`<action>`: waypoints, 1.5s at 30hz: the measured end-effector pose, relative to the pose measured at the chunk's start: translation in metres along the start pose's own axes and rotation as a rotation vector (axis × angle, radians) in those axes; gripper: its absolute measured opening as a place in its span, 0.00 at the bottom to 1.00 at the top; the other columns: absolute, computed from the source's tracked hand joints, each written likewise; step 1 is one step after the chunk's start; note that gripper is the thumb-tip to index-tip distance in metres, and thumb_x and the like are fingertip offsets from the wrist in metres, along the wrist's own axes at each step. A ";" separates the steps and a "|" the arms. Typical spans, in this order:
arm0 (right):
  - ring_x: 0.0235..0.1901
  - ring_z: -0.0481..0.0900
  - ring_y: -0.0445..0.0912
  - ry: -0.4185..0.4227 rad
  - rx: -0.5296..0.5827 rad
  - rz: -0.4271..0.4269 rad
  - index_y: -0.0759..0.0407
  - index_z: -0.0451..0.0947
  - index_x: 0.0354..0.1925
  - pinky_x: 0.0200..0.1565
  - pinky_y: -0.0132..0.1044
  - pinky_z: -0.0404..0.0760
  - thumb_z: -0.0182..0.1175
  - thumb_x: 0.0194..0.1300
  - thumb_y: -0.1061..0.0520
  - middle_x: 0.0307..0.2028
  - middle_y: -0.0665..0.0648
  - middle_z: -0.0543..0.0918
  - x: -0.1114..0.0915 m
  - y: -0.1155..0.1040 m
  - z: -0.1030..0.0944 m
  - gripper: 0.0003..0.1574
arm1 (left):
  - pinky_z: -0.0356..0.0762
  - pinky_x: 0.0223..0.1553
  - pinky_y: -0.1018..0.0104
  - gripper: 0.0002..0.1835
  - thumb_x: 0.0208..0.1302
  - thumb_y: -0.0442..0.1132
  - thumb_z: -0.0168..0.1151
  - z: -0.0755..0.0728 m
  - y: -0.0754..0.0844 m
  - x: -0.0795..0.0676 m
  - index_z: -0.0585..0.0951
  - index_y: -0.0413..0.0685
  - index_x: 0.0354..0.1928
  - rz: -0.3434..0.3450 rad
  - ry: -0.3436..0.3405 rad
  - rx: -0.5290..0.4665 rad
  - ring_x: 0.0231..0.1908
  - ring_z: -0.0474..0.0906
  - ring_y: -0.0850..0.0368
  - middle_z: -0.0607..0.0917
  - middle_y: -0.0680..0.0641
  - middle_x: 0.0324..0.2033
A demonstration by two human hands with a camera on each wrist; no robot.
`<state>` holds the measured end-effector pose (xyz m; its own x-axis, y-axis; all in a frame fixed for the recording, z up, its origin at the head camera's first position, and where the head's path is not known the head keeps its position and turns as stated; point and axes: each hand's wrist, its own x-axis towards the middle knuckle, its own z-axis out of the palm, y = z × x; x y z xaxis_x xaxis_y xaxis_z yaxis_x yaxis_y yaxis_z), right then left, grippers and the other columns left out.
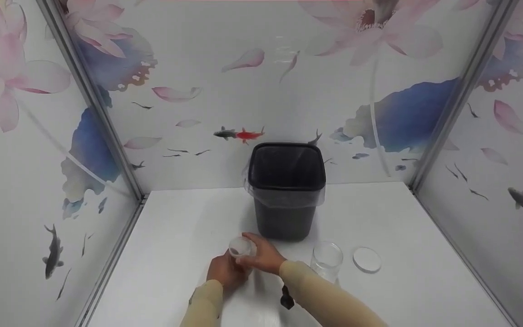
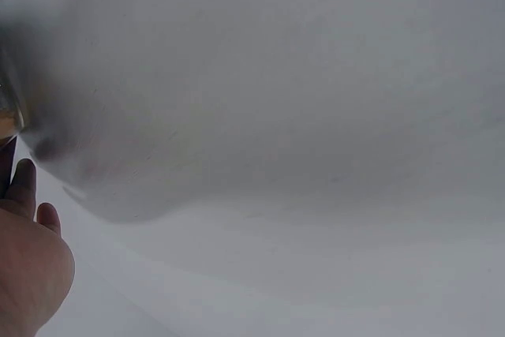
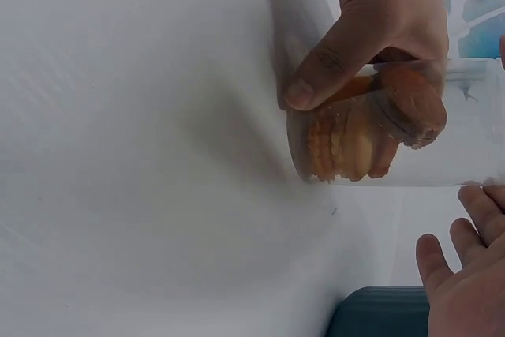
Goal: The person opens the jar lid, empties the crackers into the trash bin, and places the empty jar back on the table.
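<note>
A clear jar [image 1: 240,246] stands between my two hands. Inside it, the right wrist view shows several biscuits [image 3: 355,140], some with ridged edges, gathered at the base end. My left hand [image 1: 227,272] grips the lower part, its thumb lying along the wall near the base. Higher up, thumb and fingers of my right hand [image 1: 263,256] hold the jar close to its rim. In the left wrist view, only a slice of the jar [image 2: 11,112] shows at the left edge, above the left hand [image 2: 35,266].
Directly behind the hands is a black bin [image 1: 286,213] with a clear liner folded over its rim. A second clear jar [image 1: 327,259] stands right of the right hand, beside a round lid [image 1: 367,260]. Printed panels [image 1: 189,159] enclose the white table [image 1: 175,227].
</note>
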<state>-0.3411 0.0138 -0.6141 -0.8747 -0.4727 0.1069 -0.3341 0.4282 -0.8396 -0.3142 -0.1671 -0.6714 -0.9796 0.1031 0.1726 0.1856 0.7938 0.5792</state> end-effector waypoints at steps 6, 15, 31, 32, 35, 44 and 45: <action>0.62 0.71 0.50 0.023 0.042 -0.039 0.58 0.69 0.69 0.64 0.52 0.68 0.73 0.57 0.41 0.62 0.54 0.76 0.000 0.000 0.005 0.47 | 0.82 0.43 0.50 0.26 0.52 0.42 0.74 -0.011 0.011 -0.004 0.77 0.43 0.53 0.006 -0.012 0.036 0.31 0.77 0.56 0.85 0.49 0.35; 0.63 0.70 0.50 -0.036 0.054 -0.009 0.55 0.69 0.69 0.65 0.53 0.66 0.73 0.57 0.44 0.64 0.53 0.75 0.004 -0.003 0.000 0.46 | 0.80 0.47 0.49 0.26 0.52 0.41 0.75 -0.026 0.027 -0.013 0.77 0.43 0.52 -0.011 -0.016 0.004 0.35 0.79 0.55 0.86 0.48 0.37; 0.66 0.68 0.50 -0.017 0.008 -0.020 0.53 0.70 0.69 0.65 0.53 0.67 0.71 0.59 0.41 0.66 0.52 0.73 0.003 -0.006 -0.009 0.45 | 0.81 0.43 0.55 0.28 0.54 0.50 0.74 -0.001 -0.004 0.001 0.77 0.46 0.53 0.009 -0.009 -0.026 0.31 0.75 0.60 0.84 0.55 0.34; 0.66 0.67 0.50 -0.005 0.003 -0.028 0.53 0.69 0.69 0.66 0.53 0.66 0.71 0.59 0.40 0.66 0.52 0.72 0.001 -0.005 -0.011 0.45 | 0.82 0.42 0.55 0.27 0.56 0.51 0.73 0.000 -0.005 0.000 0.78 0.46 0.53 0.006 -0.009 -0.032 0.30 0.74 0.60 0.84 0.55 0.33; 0.67 0.66 0.50 0.040 -0.005 -0.028 0.53 0.69 0.70 0.66 0.53 0.66 0.70 0.59 0.38 0.67 0.53 0.72 -0.003 -0.003 -0.015 0.46 | 0.82 0.42 0.52 0.27 0.57 0.51 0.72 -0.002 -0.003 -0.001 0.77 0.44 0.53 -0.002 -0.011 -0.052 0.31 0.77 0.58 0.85 0.53 0.33; 0.64 0.70 0.52 0.271 0.004 0.030 0.52 0.70 0.68 0.64 0.54 0.67 0.69 0.59 0.35 0.63 0.55 0.75 -0.020 0.014 -0.021 0.44 | 0.77 0.54 0.46 0.37 0.45 0.44 0.81 -0.015 0.015 -0.009 0.76 0.44 0.58 -0.090 -0.058 -0.094 0.47 0.82 0.46 0.86 0.45 0.43; 0.63 0.70 0.52 0.287 -0.002 0.036 0.51 0.71 0.67 0.64 0.53 0.67 0.69 0.59 0.35 0.63 0.55 0.75 -0.023 0.017 -0.021 0.44 | 0.77 0.53 0.45 0.36 0.44 0.42 0.81 -0.017 0.017 -0.011 0.76 0.43 0.56 -0.087 -0.059 -0.109 0.45 0.82 0.46 0.86 0.45 0.41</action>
<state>-0.3342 0.0478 -0.6200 -0.9496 -0.2198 0.2235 -0.3012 0.4424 -0.8447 -0.2993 -0.1646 -0.6493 -0.9946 0.0742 0.0723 0.1036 0.7321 0.6733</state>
